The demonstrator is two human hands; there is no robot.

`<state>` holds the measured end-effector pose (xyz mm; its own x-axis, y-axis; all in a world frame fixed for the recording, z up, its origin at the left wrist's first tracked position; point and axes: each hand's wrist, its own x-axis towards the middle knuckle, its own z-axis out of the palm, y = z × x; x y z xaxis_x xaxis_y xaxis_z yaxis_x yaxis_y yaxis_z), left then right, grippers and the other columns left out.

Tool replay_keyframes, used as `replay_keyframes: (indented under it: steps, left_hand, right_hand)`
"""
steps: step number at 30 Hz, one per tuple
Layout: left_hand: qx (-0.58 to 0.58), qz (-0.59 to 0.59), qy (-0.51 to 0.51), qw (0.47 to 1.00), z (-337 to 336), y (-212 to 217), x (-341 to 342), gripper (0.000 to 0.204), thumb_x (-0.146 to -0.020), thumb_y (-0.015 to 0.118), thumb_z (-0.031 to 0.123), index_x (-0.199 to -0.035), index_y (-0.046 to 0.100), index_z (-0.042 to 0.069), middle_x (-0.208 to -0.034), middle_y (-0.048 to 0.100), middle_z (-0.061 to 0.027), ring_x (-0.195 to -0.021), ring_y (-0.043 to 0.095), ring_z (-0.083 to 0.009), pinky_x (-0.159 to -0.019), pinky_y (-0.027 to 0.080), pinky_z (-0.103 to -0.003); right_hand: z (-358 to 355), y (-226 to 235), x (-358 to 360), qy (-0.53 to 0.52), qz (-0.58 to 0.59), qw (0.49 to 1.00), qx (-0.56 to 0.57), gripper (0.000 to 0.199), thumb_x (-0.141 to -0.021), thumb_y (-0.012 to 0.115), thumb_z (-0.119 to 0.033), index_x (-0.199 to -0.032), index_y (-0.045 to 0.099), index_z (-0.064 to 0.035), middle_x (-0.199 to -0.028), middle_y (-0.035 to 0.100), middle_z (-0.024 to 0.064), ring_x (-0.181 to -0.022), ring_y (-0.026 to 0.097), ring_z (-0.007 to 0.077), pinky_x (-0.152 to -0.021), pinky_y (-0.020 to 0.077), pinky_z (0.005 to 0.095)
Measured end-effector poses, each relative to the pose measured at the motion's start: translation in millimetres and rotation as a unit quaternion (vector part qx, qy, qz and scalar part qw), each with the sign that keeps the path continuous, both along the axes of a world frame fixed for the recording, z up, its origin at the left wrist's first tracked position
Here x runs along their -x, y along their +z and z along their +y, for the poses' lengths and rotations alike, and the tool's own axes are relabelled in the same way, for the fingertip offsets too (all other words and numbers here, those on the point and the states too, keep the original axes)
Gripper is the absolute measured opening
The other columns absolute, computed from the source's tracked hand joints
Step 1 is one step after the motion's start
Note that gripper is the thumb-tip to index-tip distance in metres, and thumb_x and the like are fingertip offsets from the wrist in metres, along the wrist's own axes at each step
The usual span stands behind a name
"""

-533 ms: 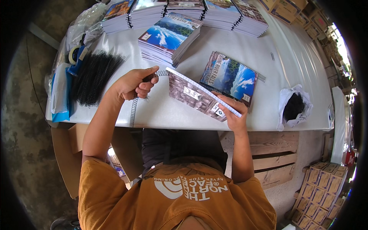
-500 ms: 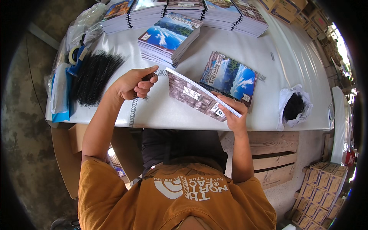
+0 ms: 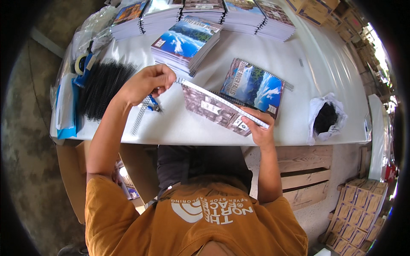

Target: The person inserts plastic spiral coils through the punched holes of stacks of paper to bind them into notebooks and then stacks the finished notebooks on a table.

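Where the head view looks down over the person's orange shirt, a white table fills the upper half.

Left hand: raised over the table, fingers pinched narrow at the top corner of a booklet; what sits between the fingertips is too small to tell. A silver coil lies on the table just below this hand, beside a small blue-handled tool.

Right hand: closed on the booklet's lower corner, thumb on top. The booklet is held tilted above the table's near edge, between the two hands, its brown patterned face towards the camera.

Second booklet: lies flat on the table just behind the held one, scenic cover up, wire binding along its right edge.

Stack of booklets: same cover, further back, left of centre. A row of more stacks lines the far edge.

Black coils: a loose heap at the left end, near the left hand. A tape dispenser sits beyond it.

White bag: at the right end, open, with black coils inside.

Boxes: stacked on the floor, lower right, beside a wooden pallet.
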<state>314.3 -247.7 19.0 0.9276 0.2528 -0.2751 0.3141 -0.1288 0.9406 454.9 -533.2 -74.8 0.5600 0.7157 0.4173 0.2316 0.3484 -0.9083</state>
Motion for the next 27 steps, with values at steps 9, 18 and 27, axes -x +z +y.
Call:
replay_keyframes:
  steps: [9, 18, 27]
  left_hand:
    - [-0.554, -0.082, -0.128, 0.818, -30.1, 22.4, 7.3, 0.048, -0.073, 0.068, 0.006, -0.117, 0.048, 0.007, -0.12, 0.048, -0.0139, -0.1, 0.05, -0.0309, -0.087, 0.039, -0.039]
    - [-0.659, -0.127, -0.152, 0.726, -50.2, 30.6, 9.7, 0.03, -0.065, 0.072, 0.008, -0.089, 0.054, 0.005, -0.092, 0.057, -0.0074, -0.09, 0.055, -0.0261, -0.079, 0.043, -0.036]
    - [-0.656, -0.258, 0.057, 0.707, -44.7, -74.9, 29.8, 0.091, -0.069, 0.061, 0.06, -0.133, 0.032, 0.001, -0.136, 0.033, -0.022, -0.131, 0.022, -0.0401, -0.104, 0.013, -0.056]
  right_hand:
    - [-2.2, -3.9, 13.5, 0.018, 0.019, 0.998, 0.058, 0.026, -0.083, 0.057, 0.002, -0.109, 0.061, -0.0004, -0.104, 0.065, 0.0075, -0.091, 0.057, 0.0085, -0.08, 0.0456, 0.0228]
    - [0.4, -9.6, 17.0, 0.01, -0.083, 0.996, 0.009, 0.042, -0.073, 0.059, 0.008, -0.113, 0.06, -0.0047, -0.11, 0.062, 0.0118, -0.098, 0.062, 0.0234, -0.084, 0.0485, 0.0285]
    - [7.0, -7.6, 38.7, -0.036, -0.151, 0.988, -0.008, 0.034, -0.076, 0.058, 0.006, -0.11, 0.061, -0.0002, -0.107, 0.063, 0.0136, -0.096, 0.063, 0.0242, -0.084, 0.0486, 0.0303]
